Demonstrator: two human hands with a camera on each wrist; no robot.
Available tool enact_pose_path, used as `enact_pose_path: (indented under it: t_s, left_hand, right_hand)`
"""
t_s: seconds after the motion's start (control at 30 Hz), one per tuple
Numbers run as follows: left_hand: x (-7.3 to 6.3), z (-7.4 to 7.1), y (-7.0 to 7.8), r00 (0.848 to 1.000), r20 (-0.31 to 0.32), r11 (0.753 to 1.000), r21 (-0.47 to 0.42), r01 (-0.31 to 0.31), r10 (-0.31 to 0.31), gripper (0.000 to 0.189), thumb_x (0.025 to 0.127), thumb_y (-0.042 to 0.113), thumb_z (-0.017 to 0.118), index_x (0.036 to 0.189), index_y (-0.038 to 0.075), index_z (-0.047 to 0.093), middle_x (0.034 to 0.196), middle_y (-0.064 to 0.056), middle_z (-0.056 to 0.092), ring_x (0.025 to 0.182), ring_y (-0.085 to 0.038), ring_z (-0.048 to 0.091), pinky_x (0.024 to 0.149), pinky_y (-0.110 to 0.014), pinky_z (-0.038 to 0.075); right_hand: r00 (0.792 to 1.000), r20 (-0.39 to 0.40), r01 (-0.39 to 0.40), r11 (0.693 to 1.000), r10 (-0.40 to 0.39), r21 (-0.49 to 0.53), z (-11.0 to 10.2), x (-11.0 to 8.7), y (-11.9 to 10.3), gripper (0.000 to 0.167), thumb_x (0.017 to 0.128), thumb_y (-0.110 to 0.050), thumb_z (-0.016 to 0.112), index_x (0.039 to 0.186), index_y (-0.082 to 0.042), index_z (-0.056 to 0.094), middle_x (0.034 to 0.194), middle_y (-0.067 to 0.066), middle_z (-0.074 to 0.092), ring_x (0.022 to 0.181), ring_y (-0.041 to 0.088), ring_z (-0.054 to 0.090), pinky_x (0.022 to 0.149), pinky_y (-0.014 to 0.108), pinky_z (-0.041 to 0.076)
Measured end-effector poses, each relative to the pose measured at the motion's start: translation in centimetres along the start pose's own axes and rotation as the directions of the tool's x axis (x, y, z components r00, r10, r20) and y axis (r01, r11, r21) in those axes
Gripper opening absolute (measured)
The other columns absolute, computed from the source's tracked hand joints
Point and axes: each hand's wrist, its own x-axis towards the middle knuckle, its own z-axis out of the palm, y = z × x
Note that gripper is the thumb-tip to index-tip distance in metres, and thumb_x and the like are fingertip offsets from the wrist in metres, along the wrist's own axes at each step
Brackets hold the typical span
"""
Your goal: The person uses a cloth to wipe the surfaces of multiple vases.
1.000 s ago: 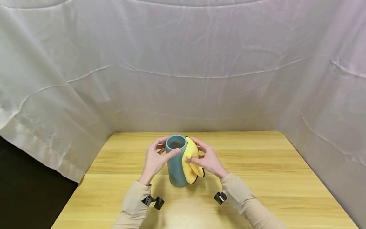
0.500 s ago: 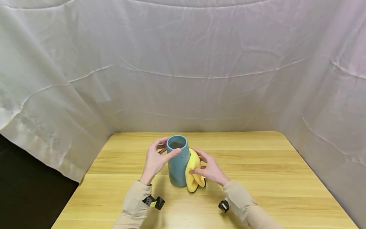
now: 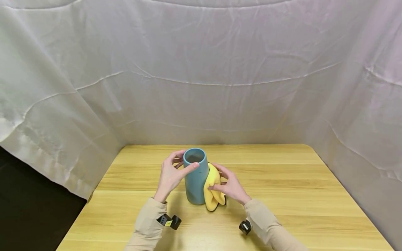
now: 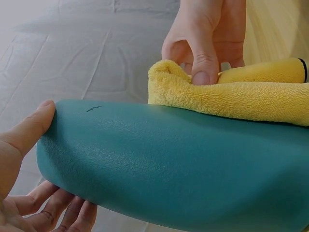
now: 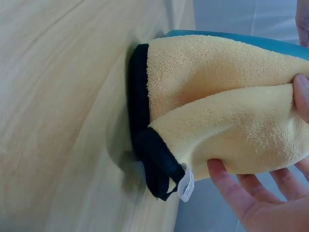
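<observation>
A teal-blue vase (image 3: 195, 184), tall with a wide round mouth, stands upright on the wooden table. My left hand (image 3: 168, 176) grips it near the rim, thumb on the near side and fingers round the back. In the left wrist view a short dark mark shows on the vase (image 4: 159, 159) close to my thumb. My right hand (image 3: 231, 184) pinches a folded yellow cloth (image 3: 211, 195) and holds it against the vase's right side. The right wrist view shows the fluffy cloth (image 5: 231, 116) with black edging and a small white tag (image 5: 185, 186), its lower edge close over the table.
The light wooden table (image 3: 282, 195) spreads out on both sides of the vase. Grey fabric curtains (image 3: 201, 104) hang behind and along the sides. A dark area (image 3: 31, 202) lies beyond the table's left edge. Each wrist carries a small black camera.
My right hand has slid the cloth down the vase's side, from near the rim to lower on the wall, mostly in the first half second. My left hand keeps its grip and the vase barely shifts.
</observation>
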Motion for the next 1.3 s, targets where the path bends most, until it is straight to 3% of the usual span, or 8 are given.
enact_pose_path:
  t_s: [0.3, 0.6, 0.87, 1.3]
  left_hand:
    - [-0.1, 0.1, 0.0, 1.0, -0.003, 1.0, 0.004, 0.009, -0.009, 0.055, 0.075, 0.022, 0.09, 0.124, 0.013, 0.067, 0.12, -0.008, 0.068, 0.109, -0.026, 0.062, 0.103, -0.044, 0.055]
    - [0.0, 0.2, -0.1, 1.0, -0.003, 1.0, 0.006, -0.003, 0.003, 0.056, 0.074, 0.022, 0.09, 0.124, 0.012, 0.067, 0.121, -0.01, 0.068, 0.108, -0.025, 0.062, 0.103, -0.046, 0.055]
    - [0.1, 0.2, -0.2, 1.0, -0.007, 1.0, 0.007, -0.019, 0.02, 0.052, 0.075, 0.021, 0.089, 0.123, 0.012, 0.068, 0.117, -0.009, 0.069, 0.104, -0.022, 0.063, 0.101, -0.044, 0.056]
    - [0.2, 0.2, -0.2, 1.0, -0.01, 1.0, 0.002, -0.005, 0.005, 0.052, 0.074, 0.022, 0.09, 0.121, 0.013, 0.069, 0.114, -0.01, 0.069, 0.102, -0.022, 0.062, 0.1, -0.043, 0.057]
  right_hand:
    - [1.0, -0.012, 0.026, 1.0, -0.026, -0.004, -0.2, 0.3, -0.7, 0.08, 0.078, -0.002, 0.082, 0.15, -0.01, 0.048, 0.144, 0.021, 0.054, 0.119, 0.037, 0.061, 0.088, 0.033, 0.062]
    - [0.997, -0.042, 0.06, 0.998, -0.062, -0.035, -0.6, 1.2, -3.8, 0.078, 0.077, -0.005, 0.082, 0.148, -0.017, 0.05, 0.143, 0.012, 0.057, 0.118, 0.035, 0.061, 0.089, 0.039, 0.062]
    - [0.992, -0.045, 0.118, 0.992, -0.12, -0.038, -0.9, 2.2, -6.4, 0.078, 0.078, -0.004, 0.083, 0.148, -0.017, 0.051, 0.14, 0.014, 0.06, 0.118, 0.036, 0.062, 0.086, 0.037, 0.063]
    - [0.994, -0.028, 0.106, 0.994, -0.107, -0.041, -0.8, 2.1, -6.1, 0.079, 0.079, -0.005, 0.082, 0.149, -0.017, 0.049, 0.144, 0.013, 0.058, 0.121, 0.038, 0.06, 0.086, 0.036, 0.063]
